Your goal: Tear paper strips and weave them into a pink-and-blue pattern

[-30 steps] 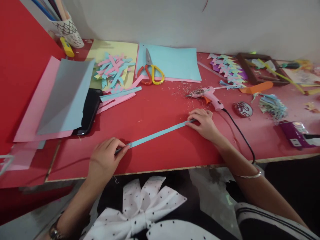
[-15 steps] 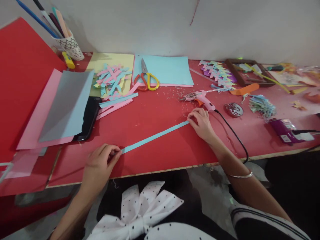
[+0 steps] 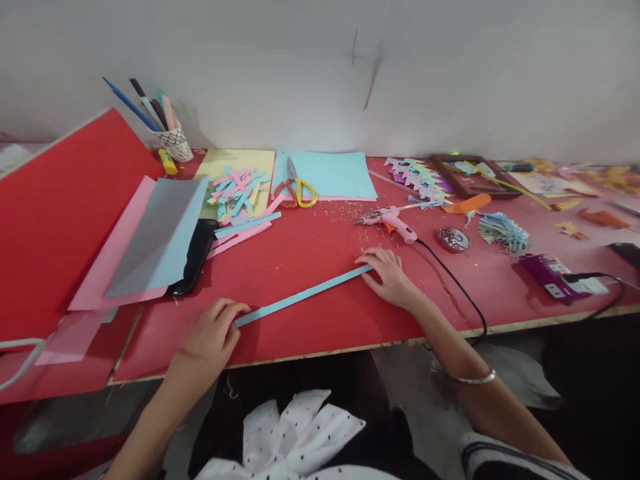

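A narrow light-blue paper strip (image 3: 305, 295) stretches at a slant just over the red tabletop, its right end farther from me. At its near left end, my left hand (image 3: 207, 340) has thumb and forefinger around the tip, with a small gap showing between them. My right hand (image 3: 387, 279) has its thumb and fingers at the other end, the grip partly hidden by the fingers. Beyond my right hand lies a pink glue gun (image 3: 395, 223) with a black cord. Scissors (image 3: 295, 183) with red and yellow handles rest on light-blue sheets (image 3: 340, 173).
Cut paper strips (image 3: 240, 190) are heaped on a yellow sheet (image 3: 207, 162). Leftward are a black phone (image 3: 200, 250), stacked sheets (image 3: 150, 247) and a pen cup (image 3: 175, 141). A purple power adapter (image 3: 553, 277), a wooden tray (image 3: 510, 193) and a paper tassel (image 3: 503, 232) occupy the right side.
The view has tilted up, so the tabletop sits lower in it. Both hands remain at the strip's ends, with the fingers somewhat looser than before.
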Tool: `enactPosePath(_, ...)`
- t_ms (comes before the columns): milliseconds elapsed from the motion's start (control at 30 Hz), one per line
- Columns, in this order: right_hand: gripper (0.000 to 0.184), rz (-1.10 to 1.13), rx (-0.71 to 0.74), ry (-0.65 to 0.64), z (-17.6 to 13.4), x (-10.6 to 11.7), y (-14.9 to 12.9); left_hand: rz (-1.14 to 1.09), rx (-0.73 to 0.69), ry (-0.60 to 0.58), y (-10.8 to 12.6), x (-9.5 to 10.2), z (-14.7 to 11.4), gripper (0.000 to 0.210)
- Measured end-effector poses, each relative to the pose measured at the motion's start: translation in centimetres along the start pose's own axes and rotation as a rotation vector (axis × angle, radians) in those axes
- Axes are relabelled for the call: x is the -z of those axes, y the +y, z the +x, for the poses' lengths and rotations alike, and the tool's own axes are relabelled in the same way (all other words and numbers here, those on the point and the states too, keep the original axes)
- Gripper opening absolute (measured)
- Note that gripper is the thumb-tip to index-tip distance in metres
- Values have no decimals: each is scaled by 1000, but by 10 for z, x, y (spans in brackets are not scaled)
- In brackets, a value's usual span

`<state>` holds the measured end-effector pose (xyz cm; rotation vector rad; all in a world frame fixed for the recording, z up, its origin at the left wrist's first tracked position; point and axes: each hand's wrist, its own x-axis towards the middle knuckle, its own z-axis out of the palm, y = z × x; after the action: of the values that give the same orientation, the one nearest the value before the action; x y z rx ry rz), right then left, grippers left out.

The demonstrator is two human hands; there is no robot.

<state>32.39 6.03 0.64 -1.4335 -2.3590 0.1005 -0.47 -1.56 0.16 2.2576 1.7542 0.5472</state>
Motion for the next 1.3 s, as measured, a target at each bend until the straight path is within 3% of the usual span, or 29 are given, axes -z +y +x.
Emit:
enactPosePath(200,21,-178,71,16,-3,10,-16,-58,6,-135,4,13,12,29)
enactPosePath(333,21,-295,185,51,9,14,-16,-94,30,-275,17,22,26,36)
enactPosePath(400,23,-300,218,48,21,14,-17,-85,9,-286,28,23,33,38)
enactPosePath(533,21,-105,198,54,55,5,-22,-241,-30,-345,50,15,48,42)
enactPosePath(600,20,26,171,123,73,-3,-27,-336,-44,-447,61,9,54,35)
enactPosePath(700,19,149,140,226,95,-17,-34,-480,-91,-482,72,0,58,24)
enactPosePath(767,20,191,128,218,104,-25,-38,-564,-146,-457,74,-5,62,26)
enactPosePath(833,24,229,178,123,109,-30,-42,-514,-158,-381,69,-7,69,37)
enactPosePath(900,26,255,266,8,110,-32,-46,-379,-103,-224,59,-7,81,44)
enactPosePath(1000,26,258,378,-107,107,-29,-50,-285,-41,-49,38,-6,99,35)
enactPosePath(1133,21,231,484,-227,102,-26,-51,-207,-193,-70,21,-8,109,33)
enactPosePath(1200,22,203,516,-268,100,-25,-48,-181,-270,-123,18,-12,107,35)
enactPosePath(1300,28,194,520,-301,97,-25,-43,-116,-325,-106,18,-15,103,44)
